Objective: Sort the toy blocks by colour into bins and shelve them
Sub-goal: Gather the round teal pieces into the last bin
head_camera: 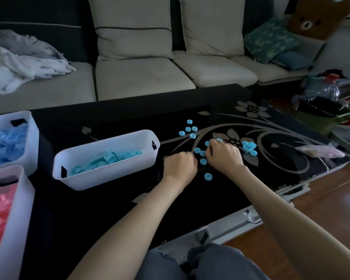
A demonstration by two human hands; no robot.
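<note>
Beyond the left hand (180, 166) and the right hand (223, 156): a sofa (141, 77) with beige seat cushions and two upright back cushions (133, 27). Under both hands: a black glass table (281, 158) with a floral pattern. Right of the right hand: a reddish wooden floor (321, 199). Lighting is dim.

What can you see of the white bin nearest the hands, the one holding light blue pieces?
The white bin looks like smooth plastic: oblong, with rounded corners and a slot handle cut in each short end. It stands upright on the black table, turned at an angle, and is partly filled with light blue pieces, well below the rim. Only the table touches it; the left hand lies just to its right, apart.
</note>
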